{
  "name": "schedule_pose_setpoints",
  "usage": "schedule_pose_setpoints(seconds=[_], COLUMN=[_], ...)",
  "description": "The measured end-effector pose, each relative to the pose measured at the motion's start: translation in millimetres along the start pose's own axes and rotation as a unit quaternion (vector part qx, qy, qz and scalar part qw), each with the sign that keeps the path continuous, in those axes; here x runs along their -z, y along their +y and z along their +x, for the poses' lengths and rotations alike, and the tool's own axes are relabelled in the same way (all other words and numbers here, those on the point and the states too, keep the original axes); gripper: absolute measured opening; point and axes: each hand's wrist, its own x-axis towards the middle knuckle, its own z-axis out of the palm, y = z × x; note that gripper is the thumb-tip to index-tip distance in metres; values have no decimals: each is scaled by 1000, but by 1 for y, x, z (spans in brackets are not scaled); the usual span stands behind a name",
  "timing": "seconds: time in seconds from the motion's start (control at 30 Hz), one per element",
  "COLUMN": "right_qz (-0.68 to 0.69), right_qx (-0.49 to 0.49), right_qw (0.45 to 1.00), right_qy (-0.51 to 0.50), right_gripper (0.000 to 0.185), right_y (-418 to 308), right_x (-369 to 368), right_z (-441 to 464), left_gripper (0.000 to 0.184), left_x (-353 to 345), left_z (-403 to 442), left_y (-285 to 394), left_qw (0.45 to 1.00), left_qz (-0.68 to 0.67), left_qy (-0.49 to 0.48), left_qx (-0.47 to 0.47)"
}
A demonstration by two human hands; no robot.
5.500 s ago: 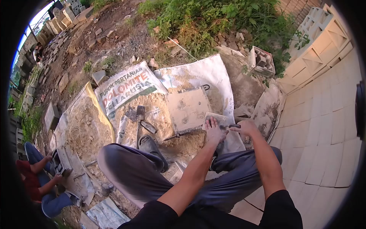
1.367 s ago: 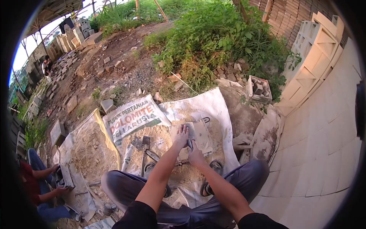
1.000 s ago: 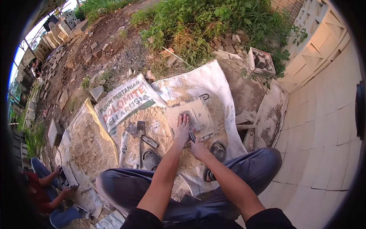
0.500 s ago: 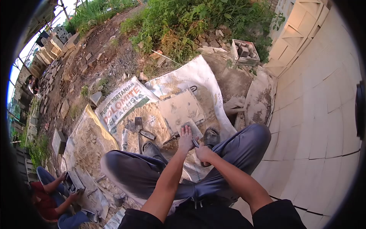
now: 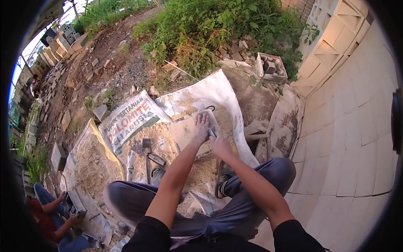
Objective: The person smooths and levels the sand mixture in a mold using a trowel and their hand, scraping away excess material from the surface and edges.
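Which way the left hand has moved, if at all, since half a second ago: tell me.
Yes: forward. The left hand was at the near edge of the slab; now it is close to the hook beyond.

White sacks (image 5: pixel 224 89) carry pale powder (image 5: pixel 93 158), a flat slab (image 5: pixel 180 133) and tools (image 5: pixel 146 145).

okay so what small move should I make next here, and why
Probably draw the flat tool toward you, pressed level. It lies near the far edge of the pale slab, leaving uncovered surface on your side; your left hand is spread over it, and your right hand grips its handle.
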Motion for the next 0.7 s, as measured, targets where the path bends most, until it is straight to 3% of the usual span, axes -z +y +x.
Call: schedule_pose_setpoints(seconds=[0.13, 0.2, 0.23, 0.33, 0.47, 0.57, 0.67, 0.7], right_qz=[-78, -81, -83, -41, -60, -104, -104, -98], right_qx=[-12, -10, 1, -44, -79, 1, -31, -28], right_qw=[992, 993, 995, 989, 982, 987, 980, 968], right_qy=[-97, -84, -60, -134, -159, -123, -168, -228], right_gripper=[44, 44, 44, 47, 46, 47, 50, 50], right_y=[-1, 26, 35, 43, 57, 84, 72, 51], right_x=[-1, -24, -32, -26, -20, -34, -6, 22], right_z=[44, 42, 34, 12, -34, -68, -94, -110], left_gripper=[69, 68, 66, 66, 65, 66, 68, 68], left_x=[-24, -38, -38, -39, -42, -46, -49, -49], left_z=[33, 14, 7, -17, -55, -92, -112, -117], left_y=[-22, -8, -4, 12, 43, 66, 81, 86], left_qw=[993, 999, 999, 999, 996, 996, 994, 991], left_qz=[38, -8, -3, -35, -10, -19, -19, -19], left_qy=[-110, -6, -15, -25, -82, -90, -104, -133], left_qx=[23, 45, 42, 30, 22, 19, 9, 13])
